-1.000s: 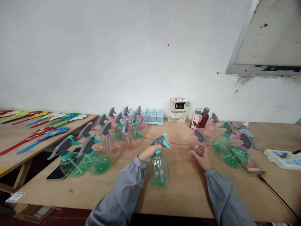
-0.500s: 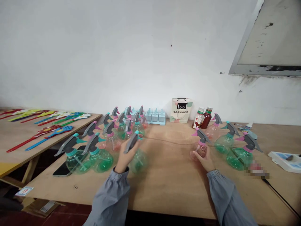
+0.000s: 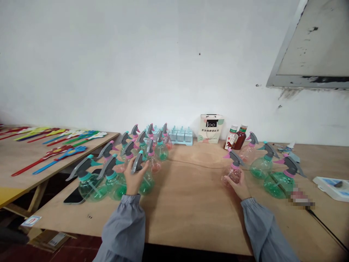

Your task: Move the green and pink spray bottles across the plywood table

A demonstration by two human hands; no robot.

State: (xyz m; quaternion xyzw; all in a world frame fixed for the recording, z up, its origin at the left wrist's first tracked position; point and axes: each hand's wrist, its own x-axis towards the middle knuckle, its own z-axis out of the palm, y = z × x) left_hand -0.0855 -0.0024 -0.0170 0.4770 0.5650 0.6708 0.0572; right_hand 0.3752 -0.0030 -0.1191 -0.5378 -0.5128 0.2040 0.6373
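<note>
My left hand (image 3: 134,177) is wrapped round a green spray bottle (image 3: 147,183) with a grey and teal trigger head, among the left group. Beside it stand two more green spray bottles (image 3: 116,185), one partly over a dark phone (image 3: 73,196). Several pink and green bottles crowd behind, such as a pink spray bottle (image 3: 156,164). On the right, my right hand (image 3: 239,185) grips the round body of a pink spray bottle (image 3: 229,172), its nozzle pointing left. Green spray bottles (image 3: 260,167) and another pink one (image 3: 247,151) stand just beyond it.
Along the wall are a light-blue popsicle mould (image 3: 181,137), a printed paper bag (image 3: 210,129) and two bottles with red contents (image 3: 240,138). A white tray (image 3: 331,189) lies far right. Colourful hand-shaped sticks (image 3: 58,160) cover the side table (image 3: 19,187).
My left hand has moved left with the green spray bottle, bringing it close to the other bottles there. My right hand stays on the pink bottle. The view has shifted slightly.
</note>
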